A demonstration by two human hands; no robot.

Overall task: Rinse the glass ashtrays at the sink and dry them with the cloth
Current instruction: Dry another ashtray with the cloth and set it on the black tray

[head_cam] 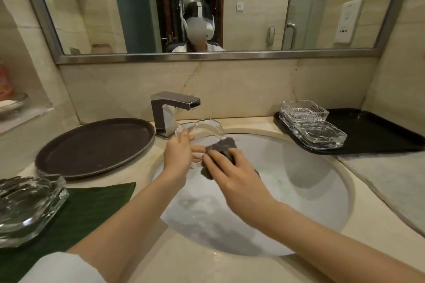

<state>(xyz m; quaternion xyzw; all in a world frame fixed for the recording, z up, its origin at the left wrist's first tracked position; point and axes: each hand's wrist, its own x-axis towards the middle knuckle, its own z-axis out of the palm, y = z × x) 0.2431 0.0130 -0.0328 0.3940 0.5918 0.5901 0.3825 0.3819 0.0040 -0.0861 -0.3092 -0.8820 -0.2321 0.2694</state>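
Head view looks down on a stone table with a round sink [322, 190] sunk into its middle. Over the far side of the sink, just in front of the tap [171, 110], the left hand [178, 151] grips a clear glass ashtray [202, 127] by its left rim, fingers curled round the edge, and holds it tilted above the basin. The right hand [232, 172] presses a grey cloth [220, 149] against the near right side of that ashtray, its fingers curled over the bunched fabric. At the far right corner of the table a black rectangular tray [379, 131] carries two more glass pieces at its left end: a ribbed square ashtray [303, 111] behind, and a flatter ashtray [322, 135] in front, touching it. On the left side of the table lies a dark oval tray [96, 147]. At the near left edge a large glass ashtray [27, 207] rests on a green mat [92, 204]. A mirror [207, 7] runs along the wall behind the tap.
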